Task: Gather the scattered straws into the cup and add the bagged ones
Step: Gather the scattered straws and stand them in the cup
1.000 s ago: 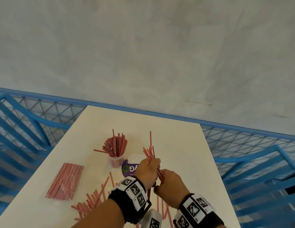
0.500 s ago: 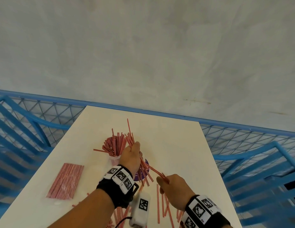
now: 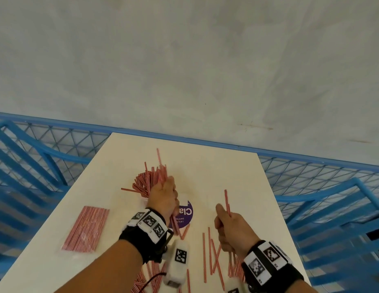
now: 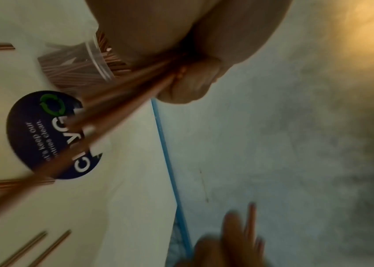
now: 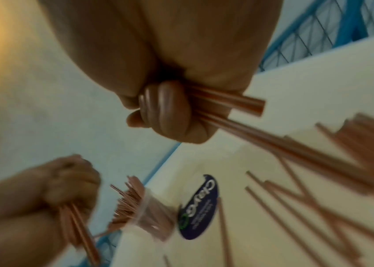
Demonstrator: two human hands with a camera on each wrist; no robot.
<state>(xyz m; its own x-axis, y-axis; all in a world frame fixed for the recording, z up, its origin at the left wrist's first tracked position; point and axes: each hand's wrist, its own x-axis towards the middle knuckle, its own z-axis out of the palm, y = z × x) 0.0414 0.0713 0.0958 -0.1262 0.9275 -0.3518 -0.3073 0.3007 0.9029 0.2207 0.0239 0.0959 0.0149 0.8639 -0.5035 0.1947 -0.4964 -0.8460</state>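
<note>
A clear cup (image 5: 156, 222) packed with red-striped straws (image 3: 145, 182) stands mid-table. My left hand (image 3: 164, 196) grips a bundle of straws (image 3: 161, 163) upright just right of the cup, their lower ends hanging below the wrist. My right hand (image 3: 227, 224) holds a few straws (image 3: 226, 200) of its own, raised above the table at the right. Loose straws (image 3: 211, 256) lie scattered near the front edge. The bagged straws (image 3: 86, 228) lie flat at the left.
A round purple sticker (image 3: 183, 214) marks the table (image 3: 216, 170) beside the cup. Blue mesh railings (image 3: 324, 182) flank the table on both sides, and a grey floor lies beyond its far edge.
My left hand carried its straw bundle left and forward from the table's middle to beside the cup. My right hand let go of that bundle, drew back right, and now holds a few straws upright.
</note>
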